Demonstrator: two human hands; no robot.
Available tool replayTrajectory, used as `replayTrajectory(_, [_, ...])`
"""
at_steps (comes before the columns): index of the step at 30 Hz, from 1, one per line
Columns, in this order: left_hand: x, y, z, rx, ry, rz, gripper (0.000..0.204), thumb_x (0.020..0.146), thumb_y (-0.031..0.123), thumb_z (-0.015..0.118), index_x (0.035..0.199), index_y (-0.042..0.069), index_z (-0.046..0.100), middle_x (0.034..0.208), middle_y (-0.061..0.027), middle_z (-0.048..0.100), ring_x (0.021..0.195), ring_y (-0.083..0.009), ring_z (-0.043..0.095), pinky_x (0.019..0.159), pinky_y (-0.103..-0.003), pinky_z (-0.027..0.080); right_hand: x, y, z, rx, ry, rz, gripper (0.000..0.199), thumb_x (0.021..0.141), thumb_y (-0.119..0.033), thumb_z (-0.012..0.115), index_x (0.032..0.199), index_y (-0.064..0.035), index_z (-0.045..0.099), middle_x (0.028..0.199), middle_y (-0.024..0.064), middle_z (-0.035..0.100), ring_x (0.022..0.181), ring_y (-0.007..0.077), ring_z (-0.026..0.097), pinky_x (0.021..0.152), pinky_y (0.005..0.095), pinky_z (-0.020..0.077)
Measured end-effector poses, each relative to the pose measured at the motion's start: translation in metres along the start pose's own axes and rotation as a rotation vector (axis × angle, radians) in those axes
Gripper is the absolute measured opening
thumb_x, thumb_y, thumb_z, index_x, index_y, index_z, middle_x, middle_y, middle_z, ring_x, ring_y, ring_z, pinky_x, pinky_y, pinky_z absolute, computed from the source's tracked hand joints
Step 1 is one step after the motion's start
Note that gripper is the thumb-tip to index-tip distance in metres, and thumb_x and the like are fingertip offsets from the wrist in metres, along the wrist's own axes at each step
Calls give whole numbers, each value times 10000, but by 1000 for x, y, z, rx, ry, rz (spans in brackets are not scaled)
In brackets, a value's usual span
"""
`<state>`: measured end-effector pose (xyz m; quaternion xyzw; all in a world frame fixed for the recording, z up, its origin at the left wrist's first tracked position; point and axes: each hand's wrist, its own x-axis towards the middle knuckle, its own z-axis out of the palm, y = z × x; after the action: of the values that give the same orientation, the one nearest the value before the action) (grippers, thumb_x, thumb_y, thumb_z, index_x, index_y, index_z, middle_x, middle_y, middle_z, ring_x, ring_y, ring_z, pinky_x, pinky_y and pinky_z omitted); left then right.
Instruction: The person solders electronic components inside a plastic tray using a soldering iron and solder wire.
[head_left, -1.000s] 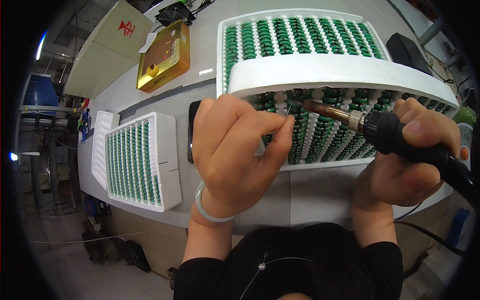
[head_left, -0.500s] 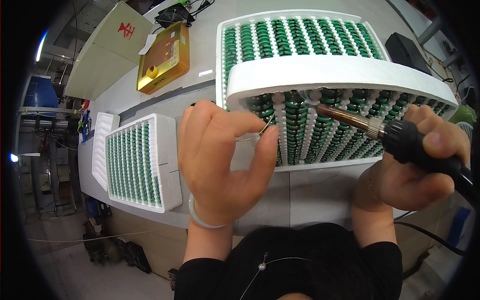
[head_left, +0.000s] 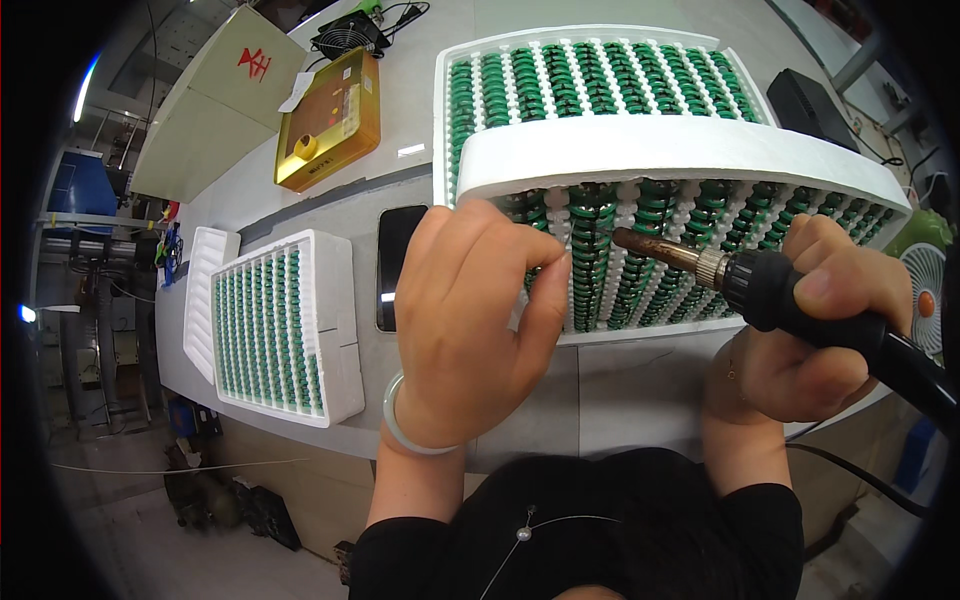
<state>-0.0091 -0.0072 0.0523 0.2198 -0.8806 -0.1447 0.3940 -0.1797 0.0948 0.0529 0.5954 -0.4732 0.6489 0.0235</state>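
Note:
My right hand [head_left: 840, 315] is wrapped round the black handle of a soldering iron [head_left: 752, 284]. The iron's darkened tip points left, close to the rows of green ring-shaped coils [head_left: 592, 262] in a white foam tray [head_left: 680, 152]. That tray is tilted up, its coil side toward me, in front of a second foam tray [head_left: 443, 150] filled with similar coils. My left hand [head_left: 475, 315] is closed in a pinch at the tilted tray's left part. A thin solder wire between its fingertips is now mostly hidden; whether the iron touches a coil I cannot tell.
Left on the bench stands another foam tray of coils [head_left: 345, 370]. A dark phone [head_left: 393, 290] lies beside my left hand. Farther back are a yellow box with a knob [head_left: 365, 120] and a small black fan [head_left: 345, 35]. A green fan [head_left: 925, 290] stands at the right.
Both hands have shifted: the left slightly right, the right with the iron slightly left and down. The phone beside my left hand has come into view. The solder wire shows less.

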Motion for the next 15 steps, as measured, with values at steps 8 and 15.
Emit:
replayTrajectory(8, [1, 0, 0, 8, -31, -7, 134, 632, -26, 609, 720, 36, 530, 669, -86, 466, 608, -244, 440, 550, -320, 355, -2, 0, -2, 16, 5, -10, 434, 825, -500, 469, 790, -69, 429, 576, -26, 327, 475, 70, 260, 463, 236, 191])
replayTrajectory(15, [0, 0, -1, 0, -29, -20, 133, 630, -27, 610, 721, 36, 535, 673, -85, 473, 610, -245, 440, 553, -319, 357, -2, 0, -2, 37, 6, -24, 431, 826, -499, 467, 794, -71, 431, 574, -27, 326, 476, 70, 260, 464, 236, 191])
